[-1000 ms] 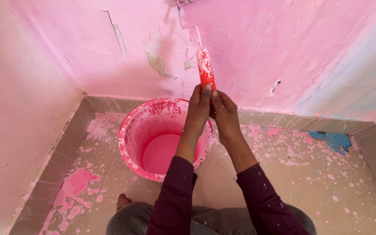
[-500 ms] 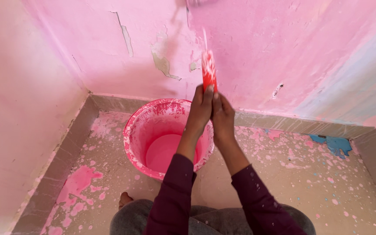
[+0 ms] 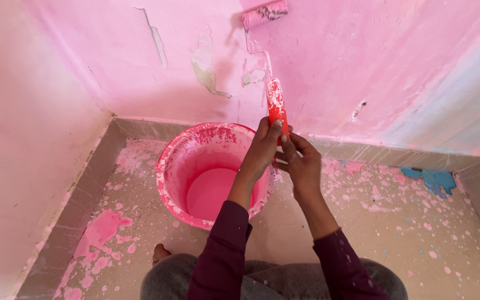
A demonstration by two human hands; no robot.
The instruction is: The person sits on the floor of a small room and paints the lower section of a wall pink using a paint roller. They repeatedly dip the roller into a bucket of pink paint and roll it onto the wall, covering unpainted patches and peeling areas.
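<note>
While both hands grip the roller handle (image 3: 276, 108), the bucket (image 3: 195, 150) holds seemingly shallow pink paint (image 3: 209, 191).

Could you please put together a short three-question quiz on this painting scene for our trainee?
1. True or false: both hands grip the roller's red handle.
2. Where is the roller head: A) in the bucket, B) against the pink wall, C) on the floor?
3. What does the pink bucket hold?

Key:
1. True: the left hand and the right hand both clasp it.
2. B.
3. Pink paint.
</note>
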